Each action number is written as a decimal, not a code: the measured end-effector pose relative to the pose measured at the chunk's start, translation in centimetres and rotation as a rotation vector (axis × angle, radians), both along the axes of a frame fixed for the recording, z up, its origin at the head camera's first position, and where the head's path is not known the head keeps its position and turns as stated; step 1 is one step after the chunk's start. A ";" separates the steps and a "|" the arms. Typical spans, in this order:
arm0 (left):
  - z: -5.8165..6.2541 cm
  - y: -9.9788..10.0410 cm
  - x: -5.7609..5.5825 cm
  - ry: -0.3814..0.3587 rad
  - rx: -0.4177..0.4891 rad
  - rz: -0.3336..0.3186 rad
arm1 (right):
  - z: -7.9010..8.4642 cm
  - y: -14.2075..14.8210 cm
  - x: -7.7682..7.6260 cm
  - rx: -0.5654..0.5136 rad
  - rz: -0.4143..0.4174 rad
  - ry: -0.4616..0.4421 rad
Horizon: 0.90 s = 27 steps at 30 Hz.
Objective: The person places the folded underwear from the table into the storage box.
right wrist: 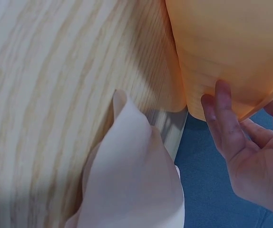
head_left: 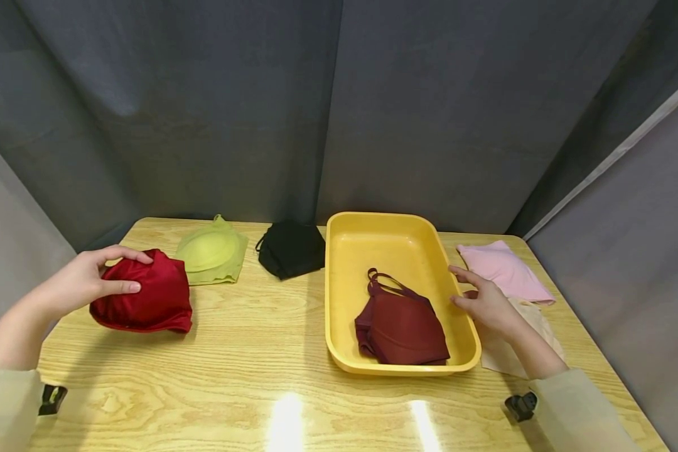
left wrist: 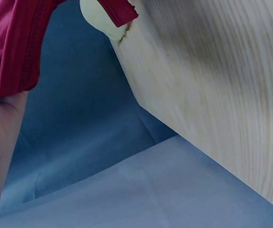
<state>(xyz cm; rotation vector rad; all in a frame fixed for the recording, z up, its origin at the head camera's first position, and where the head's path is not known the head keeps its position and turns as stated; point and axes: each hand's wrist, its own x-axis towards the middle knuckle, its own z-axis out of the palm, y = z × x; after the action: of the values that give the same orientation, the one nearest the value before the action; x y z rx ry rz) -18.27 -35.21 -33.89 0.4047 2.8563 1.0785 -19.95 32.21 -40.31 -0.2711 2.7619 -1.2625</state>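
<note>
A bright red satin-looking bra (head_left: 147,292) is gripped between the thumb and fingers of my left hand (head_left: 96,279), held over the left part of the table. In the left wrist view, part of the red bra (left wrist: 15,47) shows at the upper left. A yellow plastic basin (head_left: 384,226) stands right of centre, with a folded maroon bra (head_left: 409,326) lying in its front part, straps toward the back. At the basin's right rim is my right hand (head_left: 486,304), its fingers loosely extended. From the right wrist view, fingers (right wrist: 229,118) lie against the outer wall.
Along the back of the wooden table (head_left: 248,351) lie a lime-green bra (head_left: 209,251) and a black folded garment (head_left: 292,249). Right of the basin are a pink folded garment (head_left: 505,270) and a beige one (head_left: 542,329), partly under my right arm. Grey curtains (head_left: 260,113) surround the table.
</note>
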 end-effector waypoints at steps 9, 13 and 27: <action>1.3 1.1 0.1 0.031 0.024 0.013 | 0.0 0.0 0.0 0.006 0.003 -0.006; 2.0 1.8 0.2 0.033 0.019 0.022 | 0.1 0.0 0.1 0.008 -0.001 -0.015; 4.3 4.5 0.2 0.046 0.066 0.017 | 0.1 -0.1 0.1 -0.003 -0.008 -0.023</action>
<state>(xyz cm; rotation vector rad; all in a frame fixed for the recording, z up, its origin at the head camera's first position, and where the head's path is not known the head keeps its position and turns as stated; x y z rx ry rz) -18.03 -30.67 -29.56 0.4150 2.8752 1.1838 -19.84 32.11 -40.20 -0.2447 2.7445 -1.2642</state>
